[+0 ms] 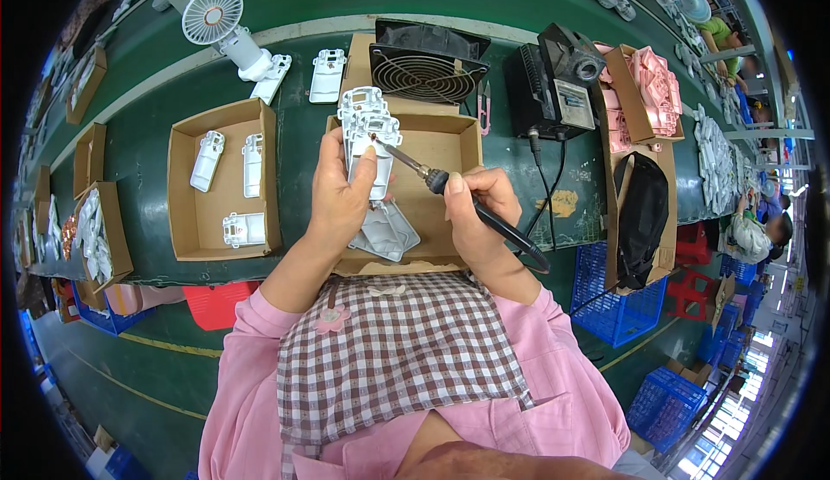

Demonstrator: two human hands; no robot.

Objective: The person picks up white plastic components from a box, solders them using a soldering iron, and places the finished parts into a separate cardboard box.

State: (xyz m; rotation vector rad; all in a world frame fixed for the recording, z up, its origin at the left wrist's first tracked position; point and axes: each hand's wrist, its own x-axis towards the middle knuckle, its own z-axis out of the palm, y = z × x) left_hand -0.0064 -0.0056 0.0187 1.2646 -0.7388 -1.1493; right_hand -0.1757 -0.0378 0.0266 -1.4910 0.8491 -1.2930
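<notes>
Right now I have the left hand (335,190) closed on a few overlapping white plastic cases (360,104), its thumb (364,171) pressed on the front face and its other fingers mostly hidden behind, so I can't tell how they spread there. The cases sit tilted up over the open cardboard box (473,138) just in front of the body. In the right hand (486,214) I see thumb and fingers pinching the dark handle of the soldering iron (438,181), curled in around it with hardly any gap. Its tip points left to the cases, right by the left thumb; whether it touches, I can't make out. More grey-white pieces (386,233) lie in the box below the left hand. On the green surface (298,147) beyond, I've got a black fan (430,77) and pink-handled tweezers (483,108) near it
</notes>
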